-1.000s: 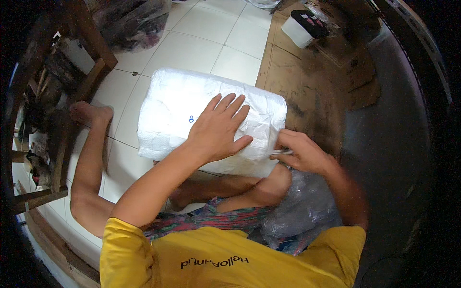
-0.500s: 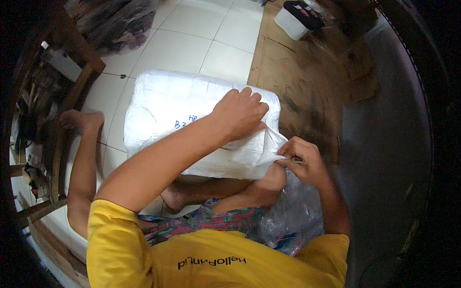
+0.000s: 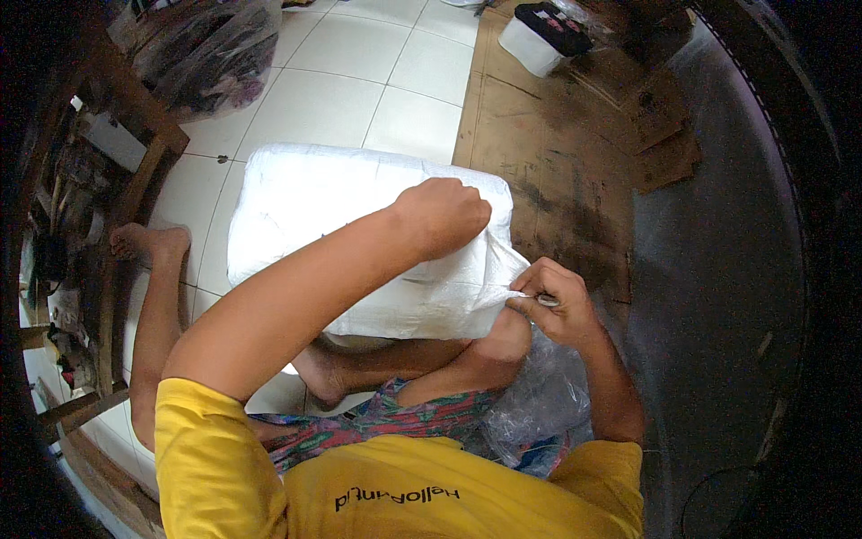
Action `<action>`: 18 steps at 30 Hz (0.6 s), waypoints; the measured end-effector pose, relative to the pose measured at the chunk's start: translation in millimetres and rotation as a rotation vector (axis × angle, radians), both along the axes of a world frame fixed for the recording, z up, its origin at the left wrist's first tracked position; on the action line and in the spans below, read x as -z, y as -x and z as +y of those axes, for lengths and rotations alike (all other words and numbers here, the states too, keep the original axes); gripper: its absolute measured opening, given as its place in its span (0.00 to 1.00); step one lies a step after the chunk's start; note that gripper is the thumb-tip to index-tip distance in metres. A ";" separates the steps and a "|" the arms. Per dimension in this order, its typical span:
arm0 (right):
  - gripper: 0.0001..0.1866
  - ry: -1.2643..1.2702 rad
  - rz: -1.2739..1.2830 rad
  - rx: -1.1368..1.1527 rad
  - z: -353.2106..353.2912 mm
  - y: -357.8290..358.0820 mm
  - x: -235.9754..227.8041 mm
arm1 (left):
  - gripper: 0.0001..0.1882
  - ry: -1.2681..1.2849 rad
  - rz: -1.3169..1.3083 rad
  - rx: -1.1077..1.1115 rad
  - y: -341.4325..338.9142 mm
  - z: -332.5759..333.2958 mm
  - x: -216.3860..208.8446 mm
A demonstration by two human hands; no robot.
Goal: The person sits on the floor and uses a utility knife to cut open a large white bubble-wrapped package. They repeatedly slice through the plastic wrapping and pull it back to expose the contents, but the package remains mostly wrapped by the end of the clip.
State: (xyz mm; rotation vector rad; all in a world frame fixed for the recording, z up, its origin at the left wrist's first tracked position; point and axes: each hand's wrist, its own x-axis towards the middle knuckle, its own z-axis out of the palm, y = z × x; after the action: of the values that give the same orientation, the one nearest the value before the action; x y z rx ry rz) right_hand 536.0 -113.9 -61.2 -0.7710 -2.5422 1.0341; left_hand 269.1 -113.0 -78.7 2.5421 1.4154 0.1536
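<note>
A bulky white woven sack (image 3: 305, 193), packed into a rounded block, lies in front of me and leans against my bent knee. My left hand (image 3: 444, 216) is closed in a fist over its right end, where the loose cloth bunches up beneath the fingers; the fingertips are hidden. At the sack's near right corner my right hand (image 3: 558, 301) pinches a drawn-out tip of the cloth between thumb and fingers. A small pale, shiny object (image 3: 547, 300) also sits in that hand, too small to name. Creases run through the cloth between the two hands.
Crumpled clear plastic (image 3: 548, 382) lies by my right knee. Flattened cardboard (image 3: 503, 126) covers floor to the right, with a white tub (image 3: 530, 49) at its far end. A wooden shelf frame (image 3: 166, 148) stands left, near a plastic-wrapped bundle (image 3: 215, 67).
My left hand has turned slightly and its fingers have curled into a tighter fist. The right hand keeps its pinch on the corner. The whole view has shifted a little.
</note>
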 end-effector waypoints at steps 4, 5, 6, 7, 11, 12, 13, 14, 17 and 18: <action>0.10 0.075 0.001 0.022 -2.8 -1.7 -10.5 | 0.07 0.011 0.021 -0.065 -4.0 -9.9 -4.2; 0.10 0.074 0.011 0.005 -2.8 -1.8 -14.2 | 0.07 -0.076 0.034 -0.053 -3.3 -11.3 2.1; 0.10 0.133 0.049 0.053 -3.7 2.3 -18.1 | 0.06 -0.132 0.021 -0.055 -1.4 -13.4 11.0; 0.10 0.192 0.087 0.101 -4.5 9.9 -26.5 | 0.06 -0.188 0.007 -0.056 0.9 -15.2 20.1; 0.12 -0.102 -0.009 0.116 29.0 27.6 -63.1 | 0.05 -0.275 -0.085 -0.133 -0.5 -21.2 25.2; 0.12 -0.223 -0.108 0.038 40.8 32.4 -64.5 | 0.05 -0.328 -0.118 -0.147 -1.8 -20.9 27.9; 0.13 -0.344 -0.208 -0.042 52.6 37.2 -64.2 | 0.04 -0.382 -0.152 -0.161 -3.5 -19.8 33.1; 0.14 -0.463 -0.304 -0.128 62.3 42.7 -62.7 | 0.04 -0.434 -0.181 -0.181 -2.8 -19.6 34.0; 0.13 -0.816 -0.517 -0.423 78.0 56.1 -57.6 | 0.04 -0.392 -0.231 -0.212 -5.0 -15.5 34.3; 0.12 -0.852 -0.549 -0.417 76.7 59.3 -53.5 | 0.03 -0.339 -0.230 -0.225 -4.8 -15.1 33.6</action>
State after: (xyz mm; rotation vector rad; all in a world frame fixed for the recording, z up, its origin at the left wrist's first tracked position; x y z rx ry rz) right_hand 476.7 -37.2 -7.7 -0.2916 -3.2533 -0.3039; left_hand 273.9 -128.1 -112.3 2.4991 1.6952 0.7581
